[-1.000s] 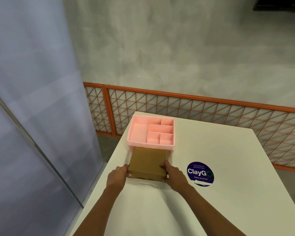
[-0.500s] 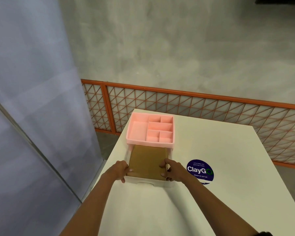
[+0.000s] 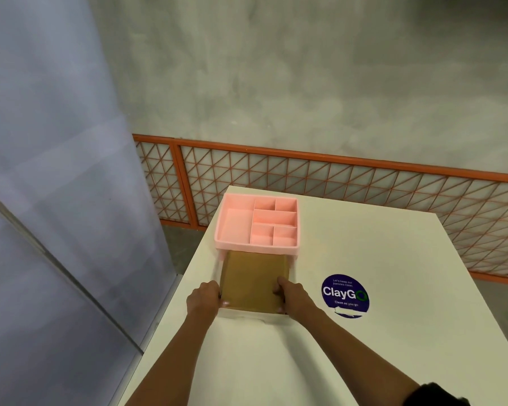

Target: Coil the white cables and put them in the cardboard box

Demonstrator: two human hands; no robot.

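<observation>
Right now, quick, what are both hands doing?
Left hand: grips the cardboard box at its left edge.
Right hand: grips the same box at its right edge, thumb on top.

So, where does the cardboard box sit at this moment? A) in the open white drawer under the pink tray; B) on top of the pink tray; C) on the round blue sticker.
A: the cardboard box lies in the white drawer pulled out below the pink tray, gripped by the left hand and right hand.
</observation>
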